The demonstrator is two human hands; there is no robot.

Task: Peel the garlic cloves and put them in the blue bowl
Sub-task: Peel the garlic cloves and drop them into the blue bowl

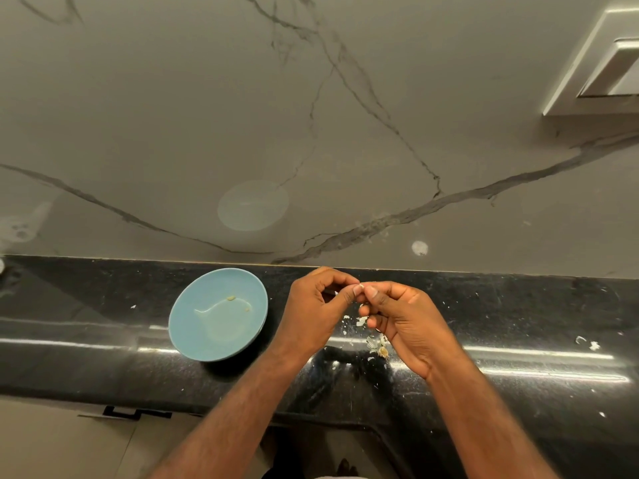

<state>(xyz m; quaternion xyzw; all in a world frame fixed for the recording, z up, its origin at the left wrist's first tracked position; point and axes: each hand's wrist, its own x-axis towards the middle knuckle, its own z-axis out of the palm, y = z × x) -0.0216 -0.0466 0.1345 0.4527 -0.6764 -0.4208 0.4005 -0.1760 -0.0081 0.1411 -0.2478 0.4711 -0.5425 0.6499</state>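
Garlic clove [361, 288], small, light and likely slippery beneath brittle papery skin, sits pinched at its ends between left hand [321, 305] and right hand [404, 316] above the tabletop [518, 323], right of the blue bowl [221, 337] — fingertip grip looks best.

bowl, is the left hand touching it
Apart. The head view shows a strip of black counter between the bowl rim and the left hand.
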